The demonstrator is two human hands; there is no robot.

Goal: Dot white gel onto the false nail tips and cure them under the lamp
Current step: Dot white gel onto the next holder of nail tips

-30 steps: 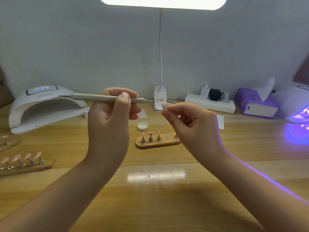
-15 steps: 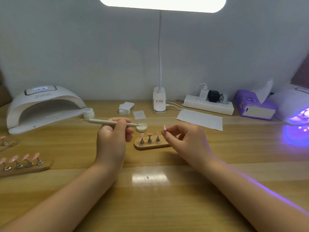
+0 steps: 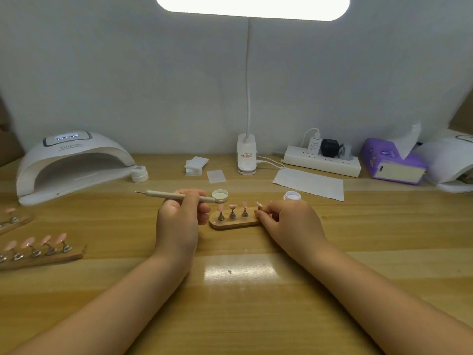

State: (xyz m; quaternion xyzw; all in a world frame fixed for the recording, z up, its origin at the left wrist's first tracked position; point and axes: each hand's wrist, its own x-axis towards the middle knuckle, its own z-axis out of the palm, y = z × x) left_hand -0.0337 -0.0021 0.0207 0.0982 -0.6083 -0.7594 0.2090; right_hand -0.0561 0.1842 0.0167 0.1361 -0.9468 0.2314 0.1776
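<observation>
Pale wall (image 3: 128, 73), wooden table (image 3: 243, 303), bright overhead light (image 3: 252, 5).

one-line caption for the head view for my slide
Left hand holds a dotting pen at the gel pot; right hand pinches a nail tip.

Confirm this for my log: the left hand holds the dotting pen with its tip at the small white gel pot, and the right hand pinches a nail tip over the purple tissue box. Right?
Not quite. In the head view the right hand pinches the nail tip at the wooden stand, not the tissue box. The left hand, dotting pen and gel pot are as stated.

bright | overhead lamp (image 3: 252, 6) (blown out) | table (image 3: 240, 272) glare | edges bowed
</observation>
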